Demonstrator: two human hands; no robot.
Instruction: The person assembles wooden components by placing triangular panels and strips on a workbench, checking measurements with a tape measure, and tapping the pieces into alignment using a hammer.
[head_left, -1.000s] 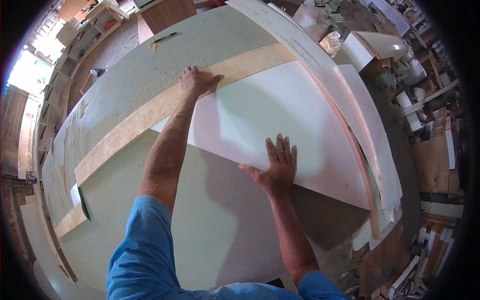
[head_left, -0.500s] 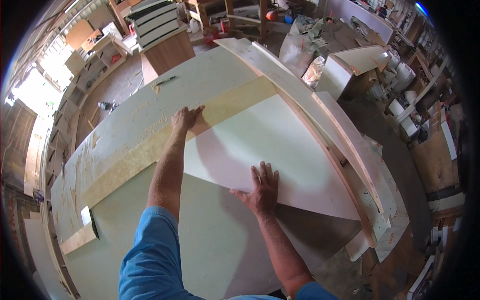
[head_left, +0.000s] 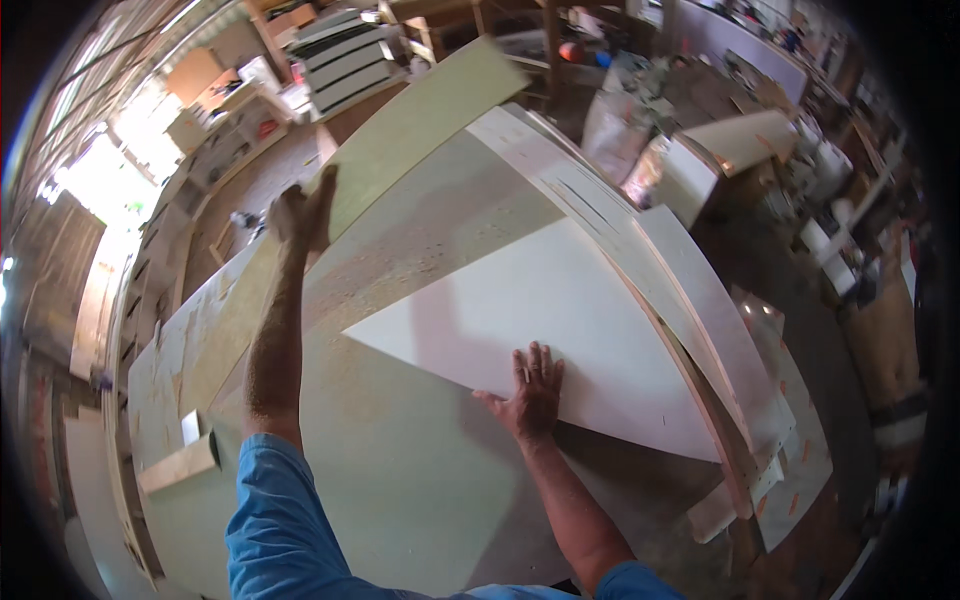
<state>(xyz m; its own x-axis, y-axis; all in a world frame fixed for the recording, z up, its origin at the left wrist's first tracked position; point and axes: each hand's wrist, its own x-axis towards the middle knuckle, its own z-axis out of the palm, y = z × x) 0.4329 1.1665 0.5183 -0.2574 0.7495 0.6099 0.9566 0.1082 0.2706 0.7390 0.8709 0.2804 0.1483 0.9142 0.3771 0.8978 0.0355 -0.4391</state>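
A long thin plywood strip (head_left: 420, 120) rises at a slant from the table (head_left: 390, 470), with my left hand (head_left: 300, 210) closed on its lower edge. My right hand (head_left: 525, 395) lies spread and flat on a white triangular board (head_left: 600, 310), near its lower edge. Along that board's right side run several long pale boards and strips (head_left: 700, 320), overlapping one another. Sawdust (head_left: 430, 260) is scattered where the table's surface shows above the white board. At the left end, a short plywood piece (head_left: 175, 467) lies beside a small white offcut (head_left: 191, 428).
Wooden shelving (head_left: 180, 235) stands along the left, near bright openings. A stack of white panels (head_left: 340, 70) sits at the back. Bags (head_left: 615, 120), a white cabinet (head_left: 690, 175) and piled offcuts (head_left: 850, 240) crowd the floor on the right, behind the boards.
My left hand has raised the plywood strip off the table and moved it away from the white board, uncovering sawdust beneath. My right hand stays spread on the white board.
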